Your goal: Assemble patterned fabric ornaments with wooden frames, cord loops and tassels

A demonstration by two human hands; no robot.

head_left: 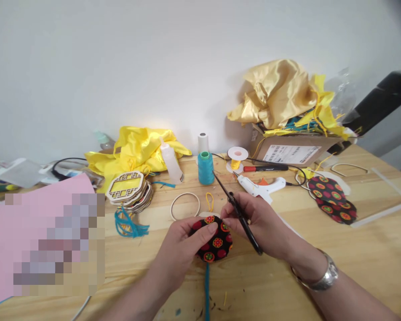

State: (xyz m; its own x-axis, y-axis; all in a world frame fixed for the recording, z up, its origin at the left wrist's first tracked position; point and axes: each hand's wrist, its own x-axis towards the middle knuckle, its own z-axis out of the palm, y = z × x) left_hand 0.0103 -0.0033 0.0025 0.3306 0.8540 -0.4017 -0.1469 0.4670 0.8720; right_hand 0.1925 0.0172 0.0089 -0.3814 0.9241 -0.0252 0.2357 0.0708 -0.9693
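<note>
My left hand (187,247) grips a round fabric-covered disc (217,243), black with red and orange flowers, thumb on top. A teal ribbon (206,290) hangs from its lower edge, and a yellow cord loop (209,202) stands at its top. Black scissors (243,220), seen edge-on, rest in my right hand (259,223), their tip pointing away toward the teal thread spool (205,168). The right fingertips also touch the disc's right edge. A thin wooden ring (185,206) lies just beyond my left hand.
Behind are a white glue gun (262,187), a marker (265,168), a squeeze bottle (171,162) and yellow satin (137,145). A cardboard box (287,149) heaped with cloth stands right. Patterned fabric pieces (327,191), stacked wooden frames (125,187), a teal tassel (130,225) and pink sheet (47,200) flank my hands.
</note>
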